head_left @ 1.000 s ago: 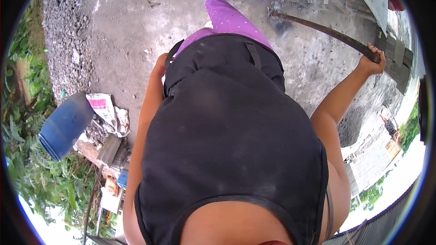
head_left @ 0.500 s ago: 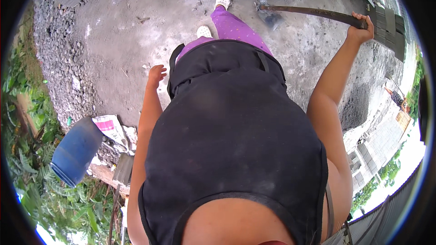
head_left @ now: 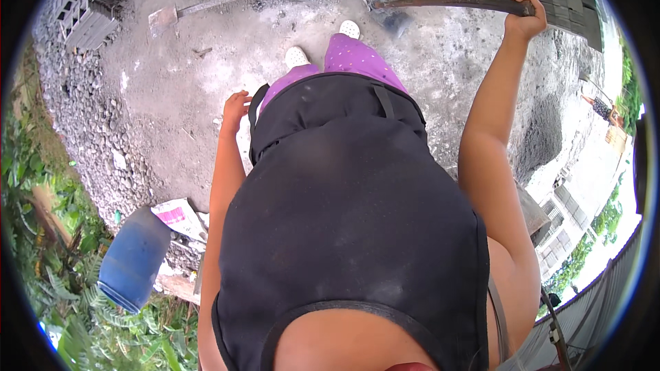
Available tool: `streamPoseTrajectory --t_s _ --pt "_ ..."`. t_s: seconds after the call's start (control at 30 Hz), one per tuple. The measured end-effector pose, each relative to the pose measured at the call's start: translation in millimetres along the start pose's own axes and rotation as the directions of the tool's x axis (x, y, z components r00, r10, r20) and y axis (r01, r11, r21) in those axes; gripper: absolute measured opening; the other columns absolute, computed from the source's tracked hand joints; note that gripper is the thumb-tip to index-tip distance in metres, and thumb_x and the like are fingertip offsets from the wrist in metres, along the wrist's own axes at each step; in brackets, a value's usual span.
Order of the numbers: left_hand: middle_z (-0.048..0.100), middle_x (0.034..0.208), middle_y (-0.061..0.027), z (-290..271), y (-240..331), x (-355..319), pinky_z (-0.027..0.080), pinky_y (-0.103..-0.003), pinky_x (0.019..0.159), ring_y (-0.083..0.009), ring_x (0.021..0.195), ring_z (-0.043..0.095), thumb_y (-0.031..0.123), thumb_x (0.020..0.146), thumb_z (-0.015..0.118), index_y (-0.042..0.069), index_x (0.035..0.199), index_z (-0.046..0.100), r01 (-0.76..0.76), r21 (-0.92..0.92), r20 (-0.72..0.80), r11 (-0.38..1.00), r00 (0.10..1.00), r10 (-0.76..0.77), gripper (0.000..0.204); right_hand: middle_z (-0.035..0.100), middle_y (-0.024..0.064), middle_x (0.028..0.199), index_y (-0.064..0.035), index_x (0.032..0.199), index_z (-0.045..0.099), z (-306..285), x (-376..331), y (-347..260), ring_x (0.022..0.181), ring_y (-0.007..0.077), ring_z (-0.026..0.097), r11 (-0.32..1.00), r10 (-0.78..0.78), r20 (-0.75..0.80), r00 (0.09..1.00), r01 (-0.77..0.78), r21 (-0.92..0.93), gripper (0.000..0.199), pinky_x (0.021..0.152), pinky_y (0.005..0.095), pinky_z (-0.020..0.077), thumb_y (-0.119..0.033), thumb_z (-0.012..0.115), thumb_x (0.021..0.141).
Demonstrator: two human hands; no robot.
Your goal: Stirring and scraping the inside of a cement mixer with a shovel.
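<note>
My right hand (head_left: 526, 17), stretched out to the far right, is closed round the end of a brown wooden handle. The handle belongs to a hoe (head_left: 447, 2), which reaches leftward from my grip. Its dusty metal blade (head_left: 397, 24) is at the grey ground, beyond my feet. My left hand (head_left: 237, 106) hangs beside my left hip next to a dark strap, holding nothing, its fingers loosely bent and apart. Below me are my black apron (head_left: 344, 185), purple trousers and white clogs (head_left: 296, 57) on dusty ground.
A flat-bladed shovel (head_left: 163, 20) lies at the far left, near stacked hollow blocks (head_left: 89, 24). Gravel (head_left: 96, 130) covers the left side. A blue barrel (head_left: 135, 257) and a white sack (head_left: 180, 218) are near left. Grey boards (head_left: 567, 3) stand beyond my right hand; another person (head_left: 603, 108) is far right.
My feet have stepped, the right clog now closer to me. My right hand and the hoe appear a little farther left and up in view. My left hand still hangs free.
</note>
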State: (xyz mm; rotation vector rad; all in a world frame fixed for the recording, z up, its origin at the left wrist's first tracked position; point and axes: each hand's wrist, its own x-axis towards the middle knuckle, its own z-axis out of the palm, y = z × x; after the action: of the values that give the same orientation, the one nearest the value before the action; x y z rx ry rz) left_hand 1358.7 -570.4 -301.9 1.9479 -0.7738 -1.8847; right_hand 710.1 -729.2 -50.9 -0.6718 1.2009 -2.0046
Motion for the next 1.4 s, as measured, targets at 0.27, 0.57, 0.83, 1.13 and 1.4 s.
streamPoseTrajectory --t_s 0.27,0.57,0.83,1.13,1.4 --pt "0.062 0.105 -0.0089 -38.8 -67.3 -17.0 0.042 -0.028 0.062 -0.0167 0.076 0.060 0.026 0.085 0.042 0.006 0.118 0.051 0.367 0.012 -0.080 0.930 0.928 -0.365 0.040 0.052 0.0147 0.061 0.0018 0.065 0.054 11.5 8.3 9.5 0.059 0.0280 0.052 0.999 -0.031 -0.079 0.996 0.030 -0.012 0.014 0.077 0.0488 0.0450 -0.010 0.056 0.071" --pt "0.062 0.107 -0.0091 -10.9 -41.1 7.1 0.043 -0.030 0.067 -0.0183 0.080 0.060 0.029 0.086 0.043 0.008 0.121 0.049 0.340 0.070 -0.046 0.938 0.940 -0.337 0.042 0.053 0.0166 0.061 0.0023 0.065 0.053 38.5 -11.5 16.0 0.063 0.0293 0.053 0.983 -0.014 0.107 0.994 0.033 -0.179 0.026 0.084 0.0490 0.0425 -0.018 0.046 0.080" --pt "0.060 0.110 -0.0101 48.8 69.5 42.1 0.043 -0.030 0.073 -0.0191 0.087 0.060 0.029 0.085 0.045 0.007 0.121 0.050 0.062 0.166 -0.023 0.984 0.998 -0.059 0.042 0.052 0.0138 0.059 0.0008 0.064 0.052 24.7 -30.6 -4.4 0.056 0.0242 0.052 0.975 -0.042 0.236 0.971 0.092 -0.202 0.027 0.067 0.0407 0.0475 -0.016 0.042 0.082" --pt "0.054 0.121 -0.0100 160.6 76.8 4.7 0.042 -0.032 0.083 -0.0216 0.097 0.057 0.034 0.089 0.041 0.006 0.127 0.044 0.080 0.023 -0.052 0.997 0.996 -0.079 0.047 0.054 0.0100 0.056 0.0002 0.060 0.054 -26.0 -43.5 -41.7 0.055 0.0169 0.051 0.931 -0.164 0.251 0.954 0.234 -0.281 0.036 0.060 0.0309 0.0444 -0.025 0.042 0.083" --pt "0.055 0.115 -0.0102 375.1 204.4 -122.8 0.044 -0.034 0.085 -0.0230 0.094 0.059 0.026 0.091 0.039 0.002 0.116 0.052 -0.288 -0.234 0.237 0.929 0.909 0.342 0.037 0.055 0.0087 0.056 -0.0006 0.063 0.055 -110.0 -71.2 -70.7 0.055 0.0149 0.054 0.938 -0.232 0.323 0.918 0.299 -0.176 0.048 0.062 0.0311 0.0475 -0.034 0.033 0.090"
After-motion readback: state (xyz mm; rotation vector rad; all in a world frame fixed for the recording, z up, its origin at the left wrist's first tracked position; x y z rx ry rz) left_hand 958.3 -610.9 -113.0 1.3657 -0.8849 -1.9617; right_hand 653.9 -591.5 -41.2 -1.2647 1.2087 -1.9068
